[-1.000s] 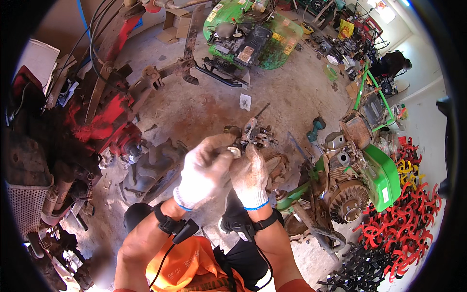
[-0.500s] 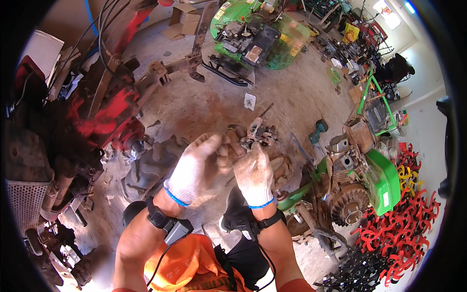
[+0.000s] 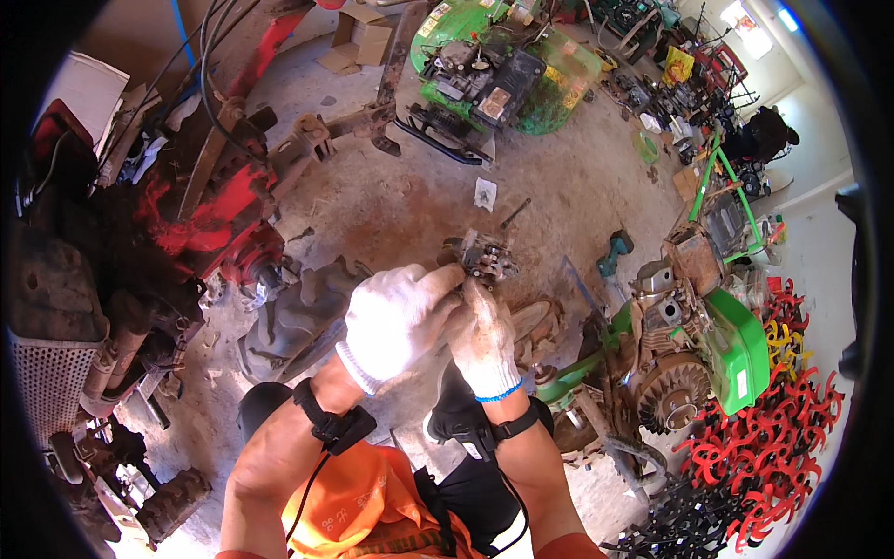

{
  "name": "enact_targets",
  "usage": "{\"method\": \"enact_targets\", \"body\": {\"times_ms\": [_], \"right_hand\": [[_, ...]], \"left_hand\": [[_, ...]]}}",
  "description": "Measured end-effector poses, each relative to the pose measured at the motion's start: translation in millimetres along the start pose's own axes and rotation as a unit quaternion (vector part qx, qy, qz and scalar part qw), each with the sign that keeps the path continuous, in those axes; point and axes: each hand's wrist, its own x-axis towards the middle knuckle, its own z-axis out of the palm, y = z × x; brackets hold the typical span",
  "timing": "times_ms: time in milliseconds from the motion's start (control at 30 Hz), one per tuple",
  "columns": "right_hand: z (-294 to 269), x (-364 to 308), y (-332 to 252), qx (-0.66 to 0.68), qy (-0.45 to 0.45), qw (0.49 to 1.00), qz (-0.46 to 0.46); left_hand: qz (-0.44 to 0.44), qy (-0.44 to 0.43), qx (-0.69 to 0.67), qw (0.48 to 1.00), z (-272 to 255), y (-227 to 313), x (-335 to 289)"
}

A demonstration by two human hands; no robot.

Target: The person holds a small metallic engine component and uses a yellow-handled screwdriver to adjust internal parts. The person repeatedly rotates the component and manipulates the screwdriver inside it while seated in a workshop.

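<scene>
My left hand [image 3: 393, 315], in a white knit glove, is turned inward with its thumb and fingers pinched together. My right hand [image 3: 482, 334], in a soiled white glove with a blue cuff edge, has its fingers closed and almost meets the left fingertips. What lies in either pinch is too small or hidden to name. Right at the fingertips is a small greasy metal machine part [image 3: 487, 256] with several shiny knobs; whether the hands touch it I cannot tell. A thin dark rod [image 3: 515, 213] lies just beyond it.
Left stands a red, rusty machine [image 3: 209, 219], with a grey moulded casting [image 3: 296, 317] on the floor. To the right are an engine with a finned flywheel [image 3: 672, 396], a teal power tool [image 3: 613, 253] and piled red curved blades [image 3: 754, 447]. A green machine [image 3: 503, 70] stands ahead.
My left hand has moved right and rolled over, bringing its fingertips to the right hand's. The right hand has stayed nearly in place with its fingers closed. The view has shifted slightly.
</scene>
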Motion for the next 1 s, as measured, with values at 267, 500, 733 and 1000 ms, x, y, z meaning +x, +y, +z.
{"method": "enact_targets", "body": {"times_ms": [267,500,733,1000], "right_hand": [[-1,2,1,-0.017,0.015,1.000,0.013],[4,1,2,-0.014,0.027,1.000,-0.006],[0,7,1,-0.057,-0.019,0.998,0.007],[-6,8,-9,0.007,-0.027,1.000,-0.008]], "left_hand": [[0.040,0.012,0.025,0.999,1,-4,6],[0.015,0.039,-0.024,0.999,4,-5,8],[-0.261,0.066,-0.543,0.795,1,-12,10],[-0.334,-0.042,-0.681,0.650,-1,-24,3]]}}
